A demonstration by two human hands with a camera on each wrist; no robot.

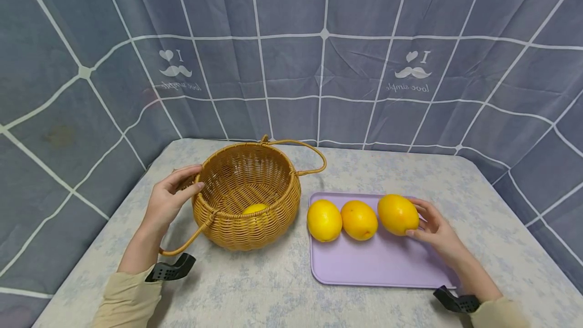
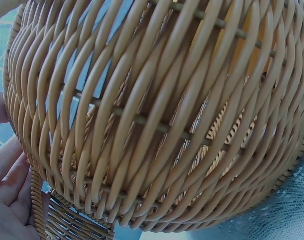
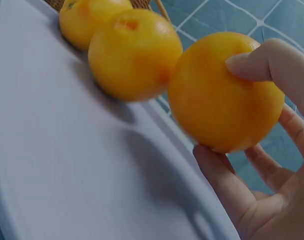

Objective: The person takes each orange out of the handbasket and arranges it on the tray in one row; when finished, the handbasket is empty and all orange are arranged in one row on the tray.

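My left hand (image 1: 165, 200) holds the left rim of a round wicker basket (image 1: 255, 232), thumb and fingertips at its edge. In the left wrist view the woven wall (image 2: 141, 115) fills most of the picture, the hand at its left side. One yellow fruit (image 1: 256, 208) lies inside the basket, partly hidden by the front rim. My right hand (image 1: 436, 234) grips an orange (image 3: 224, 95) between thumb and fingers, lifted over the lilac tray (image 1: 364, 267). Beside it, two more oranges, a middle one (image 1: 359, 220) and a left one (image 1: 324, 220), rest on the tray.
Two looped handles stick out from the basket, one at the back right (image 1: 319, 158) and one at the front left (image 1: 182, 247). A pale mottled cloth (image 1: 255, 287) covers the table. Behind hangs a blue-grey curtain (image 1: 291, 70) with white grid lines.
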